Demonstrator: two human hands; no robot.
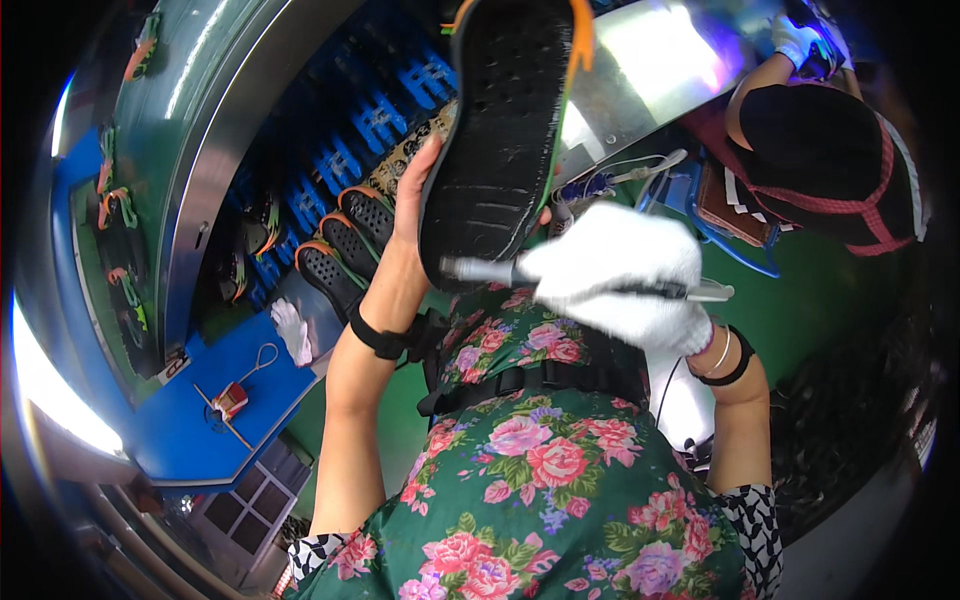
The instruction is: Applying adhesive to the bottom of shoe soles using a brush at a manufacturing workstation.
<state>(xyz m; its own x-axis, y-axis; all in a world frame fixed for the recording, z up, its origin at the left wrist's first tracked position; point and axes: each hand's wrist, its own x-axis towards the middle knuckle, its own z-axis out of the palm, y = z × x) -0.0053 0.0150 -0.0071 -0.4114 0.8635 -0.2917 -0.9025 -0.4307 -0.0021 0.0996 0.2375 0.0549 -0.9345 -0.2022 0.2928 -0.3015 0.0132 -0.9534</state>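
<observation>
My bare left hand (413, 205) grips a black clog (492, 150) with orange and green edging, thumb along its left side and a fingertip showing at the right. The clog's long, flat black face, dotted with small holes and grooves, is turned toward me. My right hand (625, 262), in a white glove, is closed round a slim tool (485, 271) whose pale grey end lies at the clog's lower edge. Its exact kind is blurred. A dark stem with a silver end (710, 291) juts from the other side of that fist; I cannot tell whether it is the same tool.
Several black clogs (345, 245) with orange straps stand left of my forearm. Beyond are blue racks (340, 170) and a curved metal machine edge (215, 130). On a blue table (190, 430) lie a white glove (291, 330) and a small red object (230, 401). A co-worker (825, 160) sits at right.
</observation>
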